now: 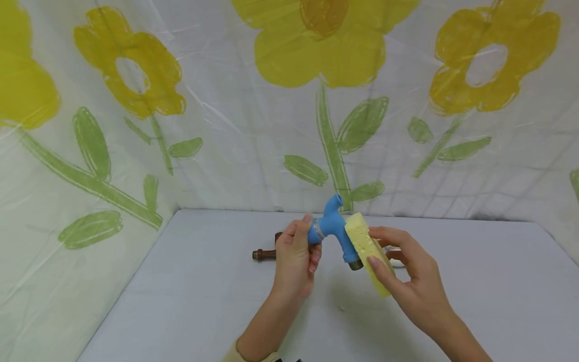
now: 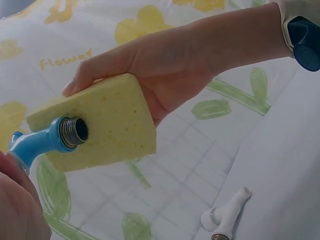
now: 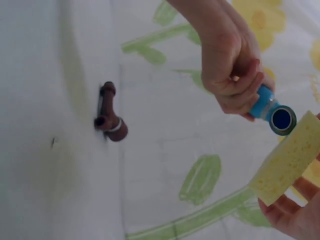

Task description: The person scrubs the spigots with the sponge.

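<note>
My left hand (image 1: 294,256) grips a blue tap (image 1: 332,223) by its ribbed end, thumb along the top. The tap's curved spout reaches down to the right and ends in a threaded metal mouth, seen from the front in the left wrist view. A yellow sponge (image 1: 368,251) is pinched between the thumb and fingers of my right hand (image 1: 416,276). Its broad face stands right against the spout, just behind the threaded mouth (image 2: 75,131). Both hands hold their things up above the table.
A brown tap (image 3: 107,112) lies on the pale table (image 1: 203,301), partly hidden behind my left hand in the head view. On the other side lies a white tap (image 2: 227,212), mostly covered by my right hand there. Behind the table hangs a flower-printed sheet (image 1: 226,125).
</note>
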Demonstrator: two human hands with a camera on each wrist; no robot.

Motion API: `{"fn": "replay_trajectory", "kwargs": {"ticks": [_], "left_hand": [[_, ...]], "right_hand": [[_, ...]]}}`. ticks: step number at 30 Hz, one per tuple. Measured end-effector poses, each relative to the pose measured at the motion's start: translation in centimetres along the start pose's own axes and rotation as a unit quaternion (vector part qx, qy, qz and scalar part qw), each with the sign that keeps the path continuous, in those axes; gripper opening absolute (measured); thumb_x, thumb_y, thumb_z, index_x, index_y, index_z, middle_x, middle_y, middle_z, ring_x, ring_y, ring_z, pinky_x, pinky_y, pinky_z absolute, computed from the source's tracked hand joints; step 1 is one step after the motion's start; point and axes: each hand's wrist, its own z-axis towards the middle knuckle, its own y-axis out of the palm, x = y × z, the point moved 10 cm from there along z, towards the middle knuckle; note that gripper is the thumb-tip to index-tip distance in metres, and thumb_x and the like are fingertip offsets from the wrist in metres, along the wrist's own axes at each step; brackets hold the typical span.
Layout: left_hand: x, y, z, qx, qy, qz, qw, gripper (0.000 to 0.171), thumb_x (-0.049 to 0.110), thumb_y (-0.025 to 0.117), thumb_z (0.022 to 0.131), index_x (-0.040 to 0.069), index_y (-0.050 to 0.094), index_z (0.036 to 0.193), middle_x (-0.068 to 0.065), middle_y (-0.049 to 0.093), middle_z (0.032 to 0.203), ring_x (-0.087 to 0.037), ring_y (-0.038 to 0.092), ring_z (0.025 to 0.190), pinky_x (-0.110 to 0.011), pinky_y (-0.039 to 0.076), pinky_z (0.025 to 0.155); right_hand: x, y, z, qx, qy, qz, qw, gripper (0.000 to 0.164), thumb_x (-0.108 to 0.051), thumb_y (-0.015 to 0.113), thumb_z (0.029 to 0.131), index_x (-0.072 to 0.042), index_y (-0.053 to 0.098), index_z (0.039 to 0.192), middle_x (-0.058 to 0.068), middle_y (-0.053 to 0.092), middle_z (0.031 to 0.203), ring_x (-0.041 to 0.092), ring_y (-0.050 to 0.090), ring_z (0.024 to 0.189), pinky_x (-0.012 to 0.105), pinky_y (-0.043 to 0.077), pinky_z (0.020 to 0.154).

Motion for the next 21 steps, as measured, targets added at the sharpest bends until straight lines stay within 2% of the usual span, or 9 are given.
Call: {"fn": "replay_trajectory", "kwargs": {"ticks": [3, 6, 11, 14, 17, 21], "left_hand": [[0.2, 0.0, -0.1, 0.004, 0.004, 0.001, 1.0000, 0.035, 0.026, 0.063, 0.107, 0.012, 0.057, 0.076, 0.005, 0.050, 0.058, -0.002, 0.040, 0.044, -0.010, 0.032, 0.042], [0.5, -0.6, 0.0, 0.023, 0.001, -0.005, 0.9997, 0.033, 0.027, 0.062, 0.107, 0.013, 0.060, 0.077, 0.006, 0.049, 0.057, -0.002, 0.040, 0.044, -0.009, 0.030, 0.042], [0.5, -1.4, 0.3, 0.049, -0.022, -0.040, 0.9977, 0.032, 0.032, 0.059, 0.108, 0.013, 0.063, 0.083, 0.007, 0.049, 0.058, 0.001, 0.040, 0.046, -0.007, 0.028, 0.042], [0.2, -1.5, 0.4, 0.056, -0.037, -0.068, 0.9954, 0.038, 0.035, 0.058, 0.109, 0.014, 0.060, 0.077, 0.007, 0.050, 0.058, 0.002, 0.039, 0.046, -0.006, 0.027, 0.043], [-0.4, -1.3, 0.3, 0.048, -0.052, -0.079, 0.9944, 0.044, 0.037, 0.057, 0.109, 0.015, 0.059, 0.071, 0.007, 0.050, 0.057, 0.002, 0.038, 0.046, -0.007, 0.026, 0.043], [-0.6, -0.6, 0.2, 0.019, -0.053, -0.060, 0.9966, 0.045, 0.037, 0.056, 0.110, 0.016, 0.059, 0.070, 0.008, 0.049, 0.056, 0.002, 0.036, 0.045, -0.008, 0.025, 0.041]], "right_hand": [[0.0, 0.4, -0.2, 0.000, 0.005, 0.006, 1.000, 0.054, 0.017, 0.072, 0.084, -0.003, 0.064, 0.134, -0.004, 0.067, 0.129, 0.009, 0.060, 0.104, 0.015, 0.052, 0.084], [0.0, 1.1, -0.5, -0.016, 0.008, 0.001, 1.000, 0.054, 0.017, 0.073, 0.084, -0.001, 0.062, 0.134, -0.002, 0.065, 0.131, 0.009, 0.059, 0.106, 0.017, 0.053, 0.083], [0.0, 1.6, -0.7, -0.027, 0.009, 0.002, 1.000, 0.054, 0.016, 0.076, 0.080, 0.000, 0.061, 0.130, 0.001, 0.063, 0.132, 0.007, 0.058, 0.111, 0.017, 0.054, 0.084], [0.1, 1.8, -0.8, -0.030, 0.009, 0.011, 0.999, 0.054, 0.016, 0.077, 0.079, 0.001, 0.060, 0.128, 0.003, 0.061, 0.133, 0.007, 0.057, 0.117, 0.017, 0.055, 0.085], [0.0, 1.8, -0.9, -0.021, 0.007, 0.024, 0.999, 0.054, 0.019, 0.076, 0.079, 0.004, 0.058, 0.128, 0.002, 0.059, 0.134, 0.009, 0.056, 0.120, 0.017, 0.055, 0.085], [-0.3, 1.1, -0.9, 0.012, -0.009, 0.037, 0.999, 0.053, 0.021, 0.073, 0.078, 0.007, 0.057, 0.126, 0.000, 0.058, 0.135, 0.012, 0.057, 0.120, 0.015, 0.053, 0.085]]}}
